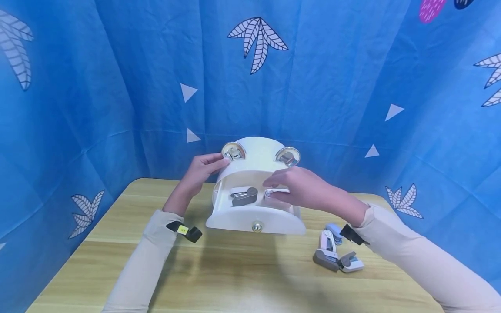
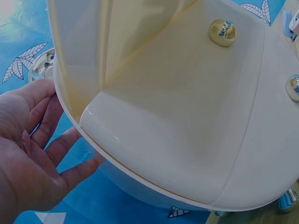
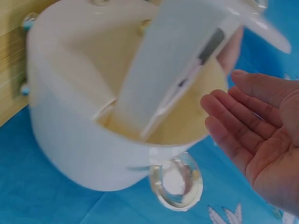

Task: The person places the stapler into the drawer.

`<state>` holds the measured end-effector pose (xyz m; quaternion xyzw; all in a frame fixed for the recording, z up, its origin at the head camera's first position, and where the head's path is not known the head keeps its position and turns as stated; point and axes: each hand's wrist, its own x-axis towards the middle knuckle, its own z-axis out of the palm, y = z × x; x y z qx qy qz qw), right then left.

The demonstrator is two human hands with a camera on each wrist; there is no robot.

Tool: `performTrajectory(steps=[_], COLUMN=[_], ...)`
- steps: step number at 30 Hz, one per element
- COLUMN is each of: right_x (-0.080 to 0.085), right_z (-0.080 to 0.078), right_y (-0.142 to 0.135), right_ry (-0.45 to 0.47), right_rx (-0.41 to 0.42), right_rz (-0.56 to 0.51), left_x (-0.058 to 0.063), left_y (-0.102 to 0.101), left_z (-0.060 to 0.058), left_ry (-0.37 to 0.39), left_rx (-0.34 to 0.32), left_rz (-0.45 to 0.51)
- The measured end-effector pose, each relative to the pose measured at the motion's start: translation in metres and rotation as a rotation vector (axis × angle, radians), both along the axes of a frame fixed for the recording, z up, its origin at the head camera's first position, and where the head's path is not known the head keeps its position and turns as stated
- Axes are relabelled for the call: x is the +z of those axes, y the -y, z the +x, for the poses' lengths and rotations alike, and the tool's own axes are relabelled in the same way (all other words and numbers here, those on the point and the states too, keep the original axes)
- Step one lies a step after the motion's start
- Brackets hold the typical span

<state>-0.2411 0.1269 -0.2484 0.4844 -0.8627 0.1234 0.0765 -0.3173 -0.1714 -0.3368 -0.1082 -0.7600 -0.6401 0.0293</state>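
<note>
A white rounded drawer box [image 1: 258, 152] has its drawer [image 1: 231, 215] pulled out toward me, with a gold knob on the front. Inside the drawer, a small grey stapler [image 1: 245, 198] lies at the left and a white stapler [image 1: 278, 190] at the right, partly overlapped by my right hand [image 1: 307, 187]. In the right wrist view that hand's fingers [image 3: 243, 114] are extended beside the box rim, with nothing held. My left hand [image 1: 199, 171] touches the box's left side with fairly straight fingers, close to a gold-rimmed round disc [image 1: 233, 151].
On the wooden table [image 1: 235, 269] to the right lie several small staplers: a blue one [image 1: 334, 233], a white one [image 1: 327, 240], a dark grey one [image 1: 325, 260] and a grey-white one [image 1: 351, 263]. A blue patterned curtain [image 1: 164, 87] hangs around the table.
</note>
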Motion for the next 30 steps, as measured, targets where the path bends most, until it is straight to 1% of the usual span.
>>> performTrajectory(steps=[3,8,11,14,17,20,23,26,30], right_x=[0.002,-0.003,-0.010,-0.016,-0.024,-0.032,-0.042,-0.056,-0.080], right_z=[0.008,0.022,0.030,0.037,0.045,0.053,0.061,0.064,0.061], right_y=[-0.002,-0.003,-0.002,-0.002,-0.002,-0.003,-0.003,-0.002,0.000], right_ry=[0.034,0.086,0.124,0.162,0.208,0.264,0.343,0.431,0.492], right_rx=[0.024,0.121,0.170,0.207,0.252,0.279,0.256,0.239,0.254], right_rz=[-0.115,-0.335,-0.424,-0.470,-0.483,-0.462,-0.417,-0.375,-0.358], left_x=[-0.001,-0.002,-0.002,-0.002,-0.001,-0.001,0.000,0.000,0.000], left_y=[0.000,-0.001,-0.001,0.000,0.001,0.001,0.002,0.002,0.001], left_z=[-0.001,-0.002,-0.002,-0.003,-0.003,-0.002,-0.002,-0.001,-0.002], left_ry=[-0.001,-0.002,-0.006,-0.009,-0.005,0.003,0.003,0.000,-0.008], left_rx=[-0.002,-0.012,-0.017,-0.010,-0.004,-0.004,-0.005,-0.007,-0.010], left_rz=[0.005,0.012,0.017,0.018,0.020,0.014,0.012,0.009,0.001])
